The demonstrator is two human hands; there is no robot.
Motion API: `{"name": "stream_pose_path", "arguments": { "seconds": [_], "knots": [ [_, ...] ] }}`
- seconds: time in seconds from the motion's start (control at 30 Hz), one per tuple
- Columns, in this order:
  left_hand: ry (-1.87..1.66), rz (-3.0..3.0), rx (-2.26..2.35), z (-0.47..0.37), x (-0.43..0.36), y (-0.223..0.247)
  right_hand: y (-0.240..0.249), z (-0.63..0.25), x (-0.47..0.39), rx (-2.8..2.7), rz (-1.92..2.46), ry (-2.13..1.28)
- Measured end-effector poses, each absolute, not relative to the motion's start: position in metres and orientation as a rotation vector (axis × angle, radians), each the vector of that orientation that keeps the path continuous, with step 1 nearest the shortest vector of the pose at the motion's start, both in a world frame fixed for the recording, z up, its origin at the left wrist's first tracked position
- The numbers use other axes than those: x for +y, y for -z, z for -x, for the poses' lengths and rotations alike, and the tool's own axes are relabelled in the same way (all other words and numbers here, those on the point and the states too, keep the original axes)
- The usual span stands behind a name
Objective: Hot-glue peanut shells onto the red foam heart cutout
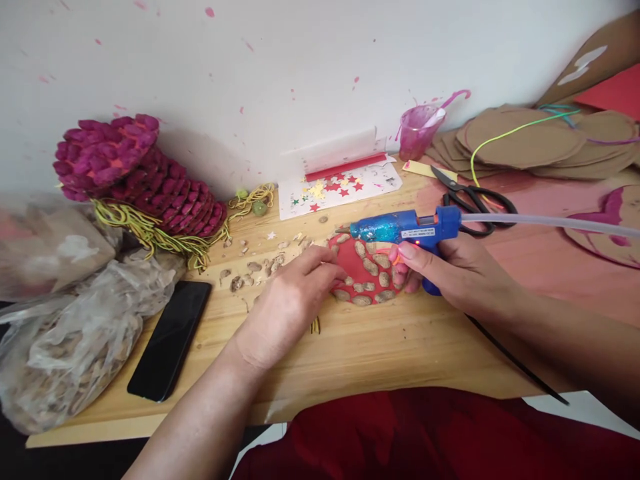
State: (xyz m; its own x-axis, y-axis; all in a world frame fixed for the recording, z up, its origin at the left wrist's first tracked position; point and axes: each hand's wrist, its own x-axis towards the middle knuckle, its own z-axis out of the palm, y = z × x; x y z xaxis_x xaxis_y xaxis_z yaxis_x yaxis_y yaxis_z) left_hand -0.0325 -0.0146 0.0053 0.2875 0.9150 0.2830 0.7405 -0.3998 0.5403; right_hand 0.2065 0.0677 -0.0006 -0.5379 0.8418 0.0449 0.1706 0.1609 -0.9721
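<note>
A red disc [350, 260] with peanut shells [371, 267] stuck around it lies on the wooden table. My right hand [445, 267] is wrapped around the handle of a blue hot glue gun [395, 227]. Its nozzle points left, over the far edge of the disc, and a clear glue stick [545, 221] trails from its back. My left hand [305, 287] rests at the disc's left edge with its fingers bent and close together. What those fingertips hold, if anything, is hidden. Loose peanut shells [255, 266] lie just beyond the left hand.
A black phone [170, 340] and a plastic bag of shells [75, 353] are at left. Behind them leans a stack of magenta shell-covered discs [140, 173] with yellow-green cord. Paper stars [333, 187], a pink cup [420, 130], black scissors [470, 200] and cardboard discs [525, 137] line the back.
</note>
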Motion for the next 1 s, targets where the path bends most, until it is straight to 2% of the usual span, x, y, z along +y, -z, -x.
{"name": "stream_pose_path", "arguments": {
  "seconds": [0.33, 1.0],
  "knots": [
    [-0.680, -2.100, 1.549, 0.025, -0.017, -0.015, 0.003, -0.207, 0.070, -1.874, 0.946, -1.374],
    [-0.486, -2.307, 1.571, 0.023, -0.018, -0.015, 0.006, -0.207, 0.071, -1.888, 0.955, -1.422]
  ]
}}
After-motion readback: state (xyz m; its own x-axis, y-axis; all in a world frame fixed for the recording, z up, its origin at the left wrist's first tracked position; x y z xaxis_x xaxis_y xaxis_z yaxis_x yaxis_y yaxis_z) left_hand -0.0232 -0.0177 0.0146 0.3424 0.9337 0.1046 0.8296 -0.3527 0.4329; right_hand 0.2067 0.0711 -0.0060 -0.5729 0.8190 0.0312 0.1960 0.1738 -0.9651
